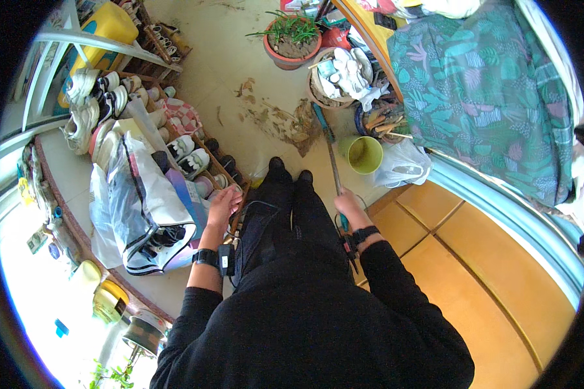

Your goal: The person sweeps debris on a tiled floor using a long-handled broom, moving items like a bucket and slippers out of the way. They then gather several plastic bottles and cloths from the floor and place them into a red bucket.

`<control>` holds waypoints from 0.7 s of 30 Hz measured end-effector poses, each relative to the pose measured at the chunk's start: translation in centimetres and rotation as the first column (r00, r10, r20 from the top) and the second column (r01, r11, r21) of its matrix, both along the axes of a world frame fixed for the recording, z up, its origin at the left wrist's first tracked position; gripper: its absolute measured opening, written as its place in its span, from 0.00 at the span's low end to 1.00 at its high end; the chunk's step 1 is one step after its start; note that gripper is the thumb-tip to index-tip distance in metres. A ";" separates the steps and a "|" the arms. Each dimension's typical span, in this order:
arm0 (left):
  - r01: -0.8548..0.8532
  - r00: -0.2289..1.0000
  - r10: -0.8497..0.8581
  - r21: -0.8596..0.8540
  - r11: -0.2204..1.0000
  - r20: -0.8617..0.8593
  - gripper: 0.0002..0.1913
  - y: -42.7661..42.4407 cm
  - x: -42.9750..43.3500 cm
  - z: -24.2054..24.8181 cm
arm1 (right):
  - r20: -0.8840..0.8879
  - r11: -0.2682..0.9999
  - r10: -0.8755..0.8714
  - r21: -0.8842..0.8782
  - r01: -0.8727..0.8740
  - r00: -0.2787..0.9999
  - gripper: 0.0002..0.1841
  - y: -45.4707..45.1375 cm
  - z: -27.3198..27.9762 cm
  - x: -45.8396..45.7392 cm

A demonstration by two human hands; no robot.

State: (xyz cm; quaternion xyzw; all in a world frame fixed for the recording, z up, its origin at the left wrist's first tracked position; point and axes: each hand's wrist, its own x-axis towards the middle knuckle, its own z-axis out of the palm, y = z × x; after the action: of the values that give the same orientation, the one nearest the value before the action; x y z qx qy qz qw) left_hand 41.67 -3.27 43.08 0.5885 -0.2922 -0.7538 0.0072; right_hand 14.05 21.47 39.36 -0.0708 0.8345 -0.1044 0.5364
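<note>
My right hand (351, 209) grips the handle of a broom (335, 165), which reaches forward over the tiled floor. The broom's teal head (323, 124) rests at the floor beside a potted planter, its bristles spread to the left, blurred among dry leaves and dirt (277, 119). My left hand (222, 206) hovers beside the shoe rack, fingers loosely curled and apart, with nothing seen in it. Below the hands are my dark trousers and black shoes (278, 170), just short of the swept debris.
At left, a wooden shoe rack (246, 187) holds several shoes, with plastic bags (136, 194) behind it. A plant pot (292, 41) stands ahead. To the right are a planter with white gloves (345, 73), a green bucket (365, 155), a white plastic bag (403, 164) and a leaf-patterned cloth (477, 97).
</note>
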 end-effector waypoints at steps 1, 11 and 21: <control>0.004 1.000 -0.004 0.009 1.000 0.009 0.16 -0.1 -0.1 -0.1 | -0.022 0.994 0.049 0.103 -0.046 0.999 0.23 0.2 -0.1 -0.4; 0.027 0.999 -0.028 0.020 0.999 0.027 0.16 0.0 1.5 -1.1 | 0.059 0.985 0.166 0.029 -0.168 0.984 0.34 -10.0 -2.7 3.6; -0.041 0.999 0.041 -0.005 0.999 0.001 0.16 -0.1 2.5 -3.2 | -0.002 0.998 0.046 -0.033 -0.046 0.999 0.28 -4.1 4.1 1.9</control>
State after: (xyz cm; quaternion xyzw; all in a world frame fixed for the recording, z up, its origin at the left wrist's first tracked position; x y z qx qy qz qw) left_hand 44.14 -3.33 39.88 0.5946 -0.2822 -0.7525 0.0241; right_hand 15.94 17.37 43.47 -0.0987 0.8312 -0.1057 0.5369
